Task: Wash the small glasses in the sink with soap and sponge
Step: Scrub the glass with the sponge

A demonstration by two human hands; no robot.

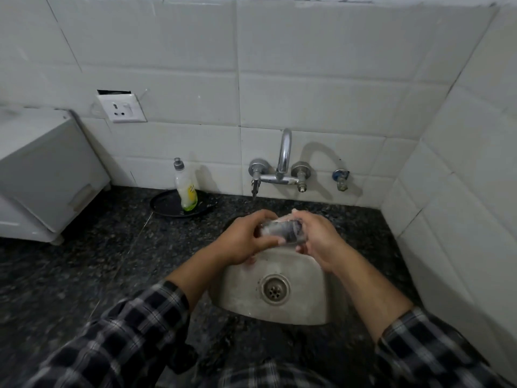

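Note:
A small clear glass (279, 232) lies sideways in the air over the back of the steel sink (313, 298). My left hand (246, 236) grips its left end. At its right end, the mouth, my right hand (317, 239) is closed, with a pale bit of sponge (291, 214) showing above the fingers. How far the sponge or the fingers reach into the glass is hidden. The soap bottle (186, 191), clear with yellow-green liquid, stands on a black plate (165, 204) left of the sink. No other glasses show in the basin.
A chrome wall tap (284, 161) arches over the sink's back edge, with a small valve (341, 179) to its right. A white appliance (42, 175) sits on the dark granite counter (84, 270) at the left. The tiled wall on the right stands close to the sink.

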